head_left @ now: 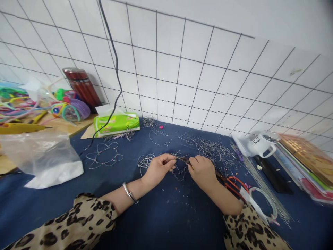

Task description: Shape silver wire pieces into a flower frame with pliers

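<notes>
Near the middle of the dark blue cloth, my left hand (159, 170) pinches a thin silver wire (179, 173) between thumb and fingers. Part of that wire curves below the fingers in loose loops. My right hand (204, 172) is closed around a pair of pliers (184, 159), whose dark, narrow jaws point left and meet the wire by my left fingertips. Most of the handles are hidden in the palm. Just left of my left hand lies a coil of silver wire (145, 161). A flower-shaped wire piece with small pink beads (104, 155) rests farther left.
Tangled wire offcuts (215, 149) spread behind my right hand. Red-handled scissors (235, 185) lie by my right forearm. A white mug (264, 144) stands at right, a green tissue pack (117, 124) and red thermos (82, 88) at back left. A black cable (116, 66) hangs down.
</notes>
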The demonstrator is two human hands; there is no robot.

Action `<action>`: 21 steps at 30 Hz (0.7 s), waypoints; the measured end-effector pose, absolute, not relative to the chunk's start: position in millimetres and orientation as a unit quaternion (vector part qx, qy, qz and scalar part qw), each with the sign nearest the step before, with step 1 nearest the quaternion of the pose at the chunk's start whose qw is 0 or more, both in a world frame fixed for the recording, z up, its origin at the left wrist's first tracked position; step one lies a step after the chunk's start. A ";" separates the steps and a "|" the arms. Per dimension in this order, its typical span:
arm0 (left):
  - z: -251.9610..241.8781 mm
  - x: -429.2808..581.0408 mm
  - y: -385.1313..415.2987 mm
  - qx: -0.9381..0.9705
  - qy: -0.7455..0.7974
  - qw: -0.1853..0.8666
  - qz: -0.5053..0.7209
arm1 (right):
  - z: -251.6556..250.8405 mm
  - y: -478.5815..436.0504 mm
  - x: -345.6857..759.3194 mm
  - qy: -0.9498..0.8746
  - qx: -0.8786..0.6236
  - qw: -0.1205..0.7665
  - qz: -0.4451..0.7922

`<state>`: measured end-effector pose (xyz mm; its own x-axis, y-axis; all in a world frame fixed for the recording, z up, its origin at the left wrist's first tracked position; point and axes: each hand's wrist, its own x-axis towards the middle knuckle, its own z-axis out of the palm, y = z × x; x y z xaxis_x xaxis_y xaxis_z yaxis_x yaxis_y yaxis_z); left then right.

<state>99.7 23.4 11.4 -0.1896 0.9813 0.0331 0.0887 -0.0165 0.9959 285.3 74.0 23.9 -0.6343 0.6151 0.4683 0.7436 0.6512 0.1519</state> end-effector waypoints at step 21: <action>4.8 102.7 22.9 0.490 0.575 0.368 0.542 | 23.0 69.7 279.0 -0.882 -0.398 0.184 -0.170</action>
<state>102.7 22.9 4.8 -0.2497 0.9623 0.1081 0.1640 -0.0680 0.9841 279.0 69.7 23.0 -0.6152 0.6396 0.4609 0.7652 0.6252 0.1537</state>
